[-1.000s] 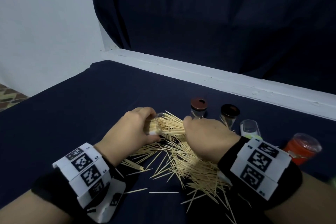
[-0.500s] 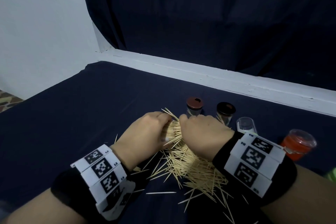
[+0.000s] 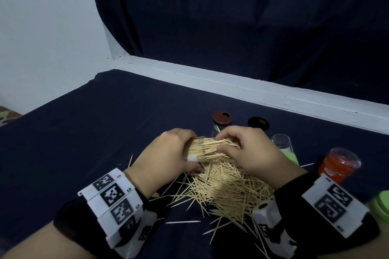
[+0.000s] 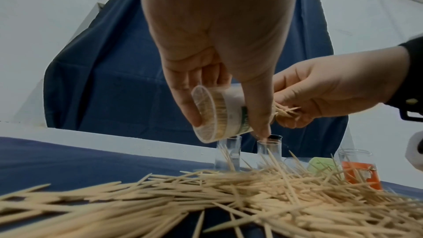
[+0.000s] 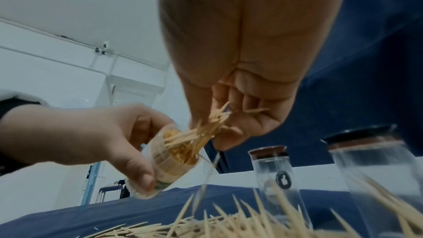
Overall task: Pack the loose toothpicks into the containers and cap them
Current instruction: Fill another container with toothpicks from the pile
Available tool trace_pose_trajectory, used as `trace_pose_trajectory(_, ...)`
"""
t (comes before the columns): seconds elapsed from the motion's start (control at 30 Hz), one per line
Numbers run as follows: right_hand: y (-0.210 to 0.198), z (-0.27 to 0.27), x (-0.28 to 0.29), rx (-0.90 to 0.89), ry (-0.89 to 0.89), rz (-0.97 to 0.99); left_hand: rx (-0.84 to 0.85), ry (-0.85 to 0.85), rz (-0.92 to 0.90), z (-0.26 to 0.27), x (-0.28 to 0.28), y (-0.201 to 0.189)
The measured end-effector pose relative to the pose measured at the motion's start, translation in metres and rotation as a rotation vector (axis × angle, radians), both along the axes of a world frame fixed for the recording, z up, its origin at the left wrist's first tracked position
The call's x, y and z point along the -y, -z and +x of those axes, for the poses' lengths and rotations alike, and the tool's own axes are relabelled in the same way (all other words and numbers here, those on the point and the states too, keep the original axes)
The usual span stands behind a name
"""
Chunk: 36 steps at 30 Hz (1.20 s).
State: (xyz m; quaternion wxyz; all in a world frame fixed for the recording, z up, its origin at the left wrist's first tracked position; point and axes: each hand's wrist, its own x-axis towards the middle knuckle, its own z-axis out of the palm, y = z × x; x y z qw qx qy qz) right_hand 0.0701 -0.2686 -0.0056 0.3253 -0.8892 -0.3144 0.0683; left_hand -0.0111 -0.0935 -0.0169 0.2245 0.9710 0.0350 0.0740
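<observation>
My left hand grips a small clear plastic container on its side above the table, its mouth facing right. The container is packed with toothpicks. My right hand pinches a bundle of toothpicks whose ends stick into the container's mouth. Under both hands lies a big heap of loose toothpicks on the dark blue cloth. In the right wrist view the bundle fans out between thumb and fingers.
Behind the hands stand two clear jars, one with a brown lid and one with a black lid. To the right are a clear container lying down, an orange jar and a green lid. A white ledge borders the far side.
Both hands have lifted slightly and turned the container more level. The right hand has shifted its hold on the bundle and pushed it further into the container's mouth.
</observation>
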Motion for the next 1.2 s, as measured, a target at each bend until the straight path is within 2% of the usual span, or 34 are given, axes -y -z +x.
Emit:
trace_pose_trajectory(0.2, 0.010, -0.011, -0.004, 0.107, 0.007, 0.171, 0.019, 0.016, -0.024, 0.000, 0.004, 0.002)
trace_pose_trajectory(0.4, 0.012, -0.016, -0.008, 0.126, -0.038, 0.174, 0.148, 0.079, -0.047, -0.004, 0.005, 0.002)
trace_pose_trajectory(0.5, 0.007, -0.020, -0.006, 0.113, -0.073, 0.155, 0.207, 0.055, -0.080, -0.005, 0.003, 0.003)
trace_pose_trajectory(0.63, 0.008, -0.024, 0.000, 0.020, 0.009, 0.432, 0.249, 0.014, -0.091, -0.005, -0.001, 0.005)
trace_pose_trajectory(0.73, 0.013, -0.027, -0.001, 0.107, 0.065, 0.538, 0.260, 0.007, -0.093, -0.004, -0.002, 0.005)
trace_pose_trajectory(0.87, 0.017, -0.026, -0.002, 0.212, 0.080, 0.537, 0.269, 0.020, -0.085, -0.005, 0.000, 0.005)
trace_pose_trajectory(1.0, 0.017, -0.027, -0.003, 0.212, 0.040, 0.552, 0.283, 0.067, -0.090, -0.005, 0.000, 0.007)
trace_pose_trajectory(1.07, 0.015, -0.027, -0.001, 0.153, 0.004, 0.550, 0.286, 0.075, -0.086, -0.005, -0.001, 0.007)
trace_pose_trajectory(1.17, 0.012, -0.026, 0.005, -0.066, -0.035, 0.566, 0.297, 0.047, -0.087, -0.004, -0.003, 0.007)
trace_pose_trajectory(1.2, 0.011, -0.026, 0.006, -0.084, -0.040, 0.566, 0.296, 0.032, -0.089, -0.004, -0.004, 0.007)
